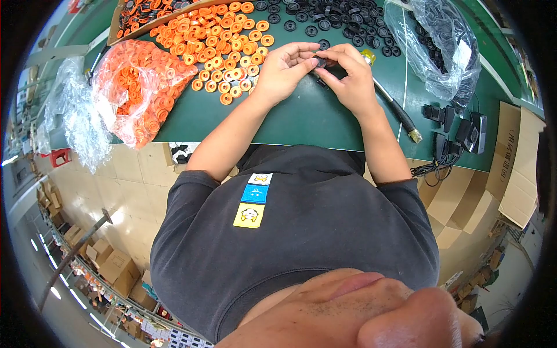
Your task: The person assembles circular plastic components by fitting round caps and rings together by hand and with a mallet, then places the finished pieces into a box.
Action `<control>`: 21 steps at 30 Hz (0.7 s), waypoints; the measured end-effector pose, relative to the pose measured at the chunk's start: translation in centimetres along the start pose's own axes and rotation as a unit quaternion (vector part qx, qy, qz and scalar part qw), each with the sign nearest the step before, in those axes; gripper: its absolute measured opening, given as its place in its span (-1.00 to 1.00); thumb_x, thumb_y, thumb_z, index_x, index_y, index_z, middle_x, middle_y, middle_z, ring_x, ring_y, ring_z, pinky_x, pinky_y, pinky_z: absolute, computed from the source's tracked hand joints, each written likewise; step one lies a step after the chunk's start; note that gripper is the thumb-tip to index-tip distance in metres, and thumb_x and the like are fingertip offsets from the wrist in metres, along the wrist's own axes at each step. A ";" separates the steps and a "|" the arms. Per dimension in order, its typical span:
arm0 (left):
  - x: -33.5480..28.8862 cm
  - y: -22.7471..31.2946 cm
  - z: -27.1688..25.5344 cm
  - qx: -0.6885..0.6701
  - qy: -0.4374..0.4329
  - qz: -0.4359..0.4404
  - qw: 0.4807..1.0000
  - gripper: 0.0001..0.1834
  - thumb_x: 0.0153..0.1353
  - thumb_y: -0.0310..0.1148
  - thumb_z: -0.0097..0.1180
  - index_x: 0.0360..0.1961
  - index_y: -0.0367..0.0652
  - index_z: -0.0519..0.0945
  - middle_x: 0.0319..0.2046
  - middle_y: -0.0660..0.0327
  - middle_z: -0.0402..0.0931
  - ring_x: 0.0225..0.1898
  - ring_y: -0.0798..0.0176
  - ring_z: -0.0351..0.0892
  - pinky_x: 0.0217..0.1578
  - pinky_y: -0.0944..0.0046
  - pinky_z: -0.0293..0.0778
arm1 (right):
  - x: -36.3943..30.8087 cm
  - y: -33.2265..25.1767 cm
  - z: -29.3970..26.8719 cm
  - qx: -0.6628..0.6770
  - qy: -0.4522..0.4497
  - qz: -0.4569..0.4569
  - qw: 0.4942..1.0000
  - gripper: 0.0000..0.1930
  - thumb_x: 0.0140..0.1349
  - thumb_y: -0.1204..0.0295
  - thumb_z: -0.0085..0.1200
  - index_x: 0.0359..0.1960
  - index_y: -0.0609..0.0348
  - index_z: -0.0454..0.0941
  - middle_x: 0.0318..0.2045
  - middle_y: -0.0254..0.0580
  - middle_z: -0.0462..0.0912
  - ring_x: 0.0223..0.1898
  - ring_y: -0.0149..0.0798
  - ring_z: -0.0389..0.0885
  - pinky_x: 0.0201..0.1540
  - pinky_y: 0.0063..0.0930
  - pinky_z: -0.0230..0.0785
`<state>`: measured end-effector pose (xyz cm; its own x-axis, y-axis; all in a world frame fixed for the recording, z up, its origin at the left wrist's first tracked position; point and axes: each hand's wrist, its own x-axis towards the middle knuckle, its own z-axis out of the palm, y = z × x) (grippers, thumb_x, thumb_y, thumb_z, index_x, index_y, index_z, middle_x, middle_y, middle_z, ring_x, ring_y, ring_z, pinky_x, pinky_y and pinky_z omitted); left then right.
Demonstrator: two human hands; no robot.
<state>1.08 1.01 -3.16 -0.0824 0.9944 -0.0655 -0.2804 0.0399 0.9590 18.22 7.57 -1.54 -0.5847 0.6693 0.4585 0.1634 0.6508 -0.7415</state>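
Observation:
My left hand (283,72) and my right hand (353,81) meet over the green table, thumbs and fingertips closed on a small black round disc (319,62). Fingers hide part of this disc. Left of my left hand spreads a heap of orange ringed discs (223,49), some lying singly at its near edge. Beyond my hands lie many loose black discs (348,17), one of them just past my fingertips. A small dark piece (321,83) rests on the table below the held disc.
A clear bag of orange discs (142,87) and a crumpled clear bag (75,110) lie left. Another bag (438,46) holds black parts at right. A black-handled tool (400,113), power adapters (467,133) with cables and cardboard (510,162) are beside my right arm.

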 end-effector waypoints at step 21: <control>-0.1 -0.1 0.4 -0.015 0.037 0.023 0.999 -0.73 0.25 -0.56 0.23 -0.04 -0.33 0.52 -0.16 0.17 0.60 -0.09 0.36 0.59 0.04 0.37 0.50 | -0.4 1.0 0.2 0.214 -0.024 0.195 0.957 -0.75 0.22 0.50 0.28 -0.06 0.24 0.68 -0.31 -0.31 0.64 -0.30 -0.51 0.62 -0.21 -0.64 0.49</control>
<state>1.55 0.92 -3.14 -0.1665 0.9851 -0.0438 -0.3037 -0.0090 0.9527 18.42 7.92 -2.58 -0.5835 0.8072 0.0895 0.0434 0.1411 -0.9891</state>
